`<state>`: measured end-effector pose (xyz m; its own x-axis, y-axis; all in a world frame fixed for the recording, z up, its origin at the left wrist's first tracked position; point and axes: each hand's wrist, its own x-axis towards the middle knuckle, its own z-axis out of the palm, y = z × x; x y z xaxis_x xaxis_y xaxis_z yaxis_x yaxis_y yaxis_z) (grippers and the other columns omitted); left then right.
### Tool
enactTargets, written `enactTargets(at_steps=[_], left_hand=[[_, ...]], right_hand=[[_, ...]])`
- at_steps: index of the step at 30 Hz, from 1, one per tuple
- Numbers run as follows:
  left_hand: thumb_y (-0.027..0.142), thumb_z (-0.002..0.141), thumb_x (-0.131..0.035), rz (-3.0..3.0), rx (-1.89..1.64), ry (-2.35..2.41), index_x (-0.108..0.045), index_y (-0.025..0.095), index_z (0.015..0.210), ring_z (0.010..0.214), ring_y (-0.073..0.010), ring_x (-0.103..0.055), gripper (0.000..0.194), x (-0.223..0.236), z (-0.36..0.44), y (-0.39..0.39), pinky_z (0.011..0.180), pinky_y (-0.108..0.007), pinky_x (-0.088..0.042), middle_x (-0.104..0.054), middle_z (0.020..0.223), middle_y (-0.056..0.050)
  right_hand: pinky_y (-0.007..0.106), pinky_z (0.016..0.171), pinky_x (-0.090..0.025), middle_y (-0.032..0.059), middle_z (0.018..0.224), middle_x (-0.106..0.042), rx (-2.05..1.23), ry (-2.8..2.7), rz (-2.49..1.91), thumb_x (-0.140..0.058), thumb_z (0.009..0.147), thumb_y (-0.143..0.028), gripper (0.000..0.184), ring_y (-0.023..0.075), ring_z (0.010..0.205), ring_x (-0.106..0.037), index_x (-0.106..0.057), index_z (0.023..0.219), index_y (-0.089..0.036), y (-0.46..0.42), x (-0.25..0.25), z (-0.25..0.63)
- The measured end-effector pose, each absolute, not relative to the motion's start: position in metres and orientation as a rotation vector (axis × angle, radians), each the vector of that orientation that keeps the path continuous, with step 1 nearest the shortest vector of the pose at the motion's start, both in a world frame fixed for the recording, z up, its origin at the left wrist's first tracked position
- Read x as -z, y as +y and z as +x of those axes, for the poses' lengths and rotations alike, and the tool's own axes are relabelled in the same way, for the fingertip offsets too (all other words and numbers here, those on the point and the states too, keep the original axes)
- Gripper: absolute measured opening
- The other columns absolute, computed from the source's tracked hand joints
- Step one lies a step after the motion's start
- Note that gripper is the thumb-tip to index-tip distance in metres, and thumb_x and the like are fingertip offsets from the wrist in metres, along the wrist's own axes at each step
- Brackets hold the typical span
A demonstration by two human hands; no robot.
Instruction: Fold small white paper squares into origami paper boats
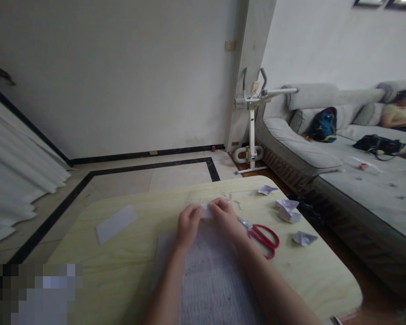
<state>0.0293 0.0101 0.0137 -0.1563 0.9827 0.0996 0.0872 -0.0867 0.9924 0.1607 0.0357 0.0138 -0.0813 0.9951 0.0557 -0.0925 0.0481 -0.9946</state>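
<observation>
At the far edge of the written sheet, a small white paper bridges the left hand and right hand, its visible strip running crosswise. Each hand's fingertips pinch one end, neither hand nearer. Right of the sheet lie red-handled scissors; left, a blank slip. The sheet's handwriting is too blurred to read.

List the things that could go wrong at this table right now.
The scissors lie right beside the right forearm, so a sweep of that arm could knock them or meet the blades.

The folded paper piece sits near the table's right edge and might be brushed off.

Both the left hand and right hand pinch one small paper; uneven pulling could crease or tear it.
</observation>
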Motion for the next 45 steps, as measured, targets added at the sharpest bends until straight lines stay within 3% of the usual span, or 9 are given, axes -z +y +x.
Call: enactTargets(at_steps=[7,11,15,19,29,45], left_hand=[[0.037,0.082,-0.050,1.403,-1.402,1.430,-0.060,0.016,0.076,0.068,-0.0146,-0.057,0.024,-0.011,0.031,0.010,0.061,-0.023,-0.047,-0.059,0.070,-0.001],[0.030,0.081,-0.054,1.696,-1.608,1.604,-0.058,0.018,0.104,0.084,-0.0172,-0.059,0.026,-0.010,0.034,0.008,0.075,-0.029,-0.049,-0.061,0.097,-0.007],[0.021,0.084,-0.049,2.096,-1.518,1.576,-0.063,0.021,0.104,0.108,-0.0215,-0.053,0.024,-0.012,0.034,0.008,0.092,-0.037,-0.044,-0.056,0.117,-0.010],[0.019,0.085,-0.048,2.217,-1.490,1.580,-0.059,0.021,0.115,0.119,-0.0242,-0.046,0.032,-0.012,0.035,0.009,0.100,-0.042,-0.039,-0.050,0.130,-0.010],[0.025,0.089,-0.045,2.075,-1.400,1.443,-0.054,0.018,0.120,0.116,-0.0207,-0.050,0.034,-0.002,0.036,0.012,0.099,-0.038,-0.042,-0.057,0.122,-0.011],[0.025,0.089,-0.045,2.063,-1.380,1.423,-0.054,0.017,0.120,0.117,-0.0201,-0.049,0.034,-0.002,0.036,0.011,0.101,-0.038,-0.041,-0.057,0.123,-0.011]], right_hand=[[0.022,0.052,-0.036,-0.0021,0.058,-0.051,-1.234,-1.357,-1.105,-0.058,0.075,-0.036,0.023,0.0119,0.056,-0.045,-0.055,0.062,-0.017,0.032,-0.015,0.158],[0.022,0.052,-0.035,-0.0029,0.057,-0.048,-1.154,-1.315,-1.089,-0.058,0.075,-0.033,0.022,0.0115,0.055,-0.043,-0.051,0.061,-0.018,0.035,-0.011,0.159],[0.022,0.053,-0.036,-0.0031,0.056,-0.049,-1.091,-1.308,-1.118,-0.057,0.077,-0.036,0.024,0.0114,0.055,-0.043,-0.053,0.062,-0.018,0.038,-0.010,0.162],[0.023,0.054,-0.037,-0.0024,0.057,-0.051,-1.073,-1.318,-1.116,-0.057,0.077,-0.037,0.024,0.0120,0.056,-0.045,-0.055,0.063,-0.017,0.038,-0.011,0.162],[0.024,0.057,-0.041,0.0007,0.063,-0.059,-1.150,-1.326,-1.061,-0.056,0.078,-0.034,0.021,0.0141,0.061,-0.052,-0.062,0.068,-0.017,0.034,-0.012,0.160],[0.023,0.057,-0.039,-0.0011,0.062,-0.056,-1.043,-1.440,-1.043,-0.051,0.076,-0.023,0.015,0.0128,0.061,-0.049,-0.060,0.066,-0.016,0.033,-0.012,0.162]])
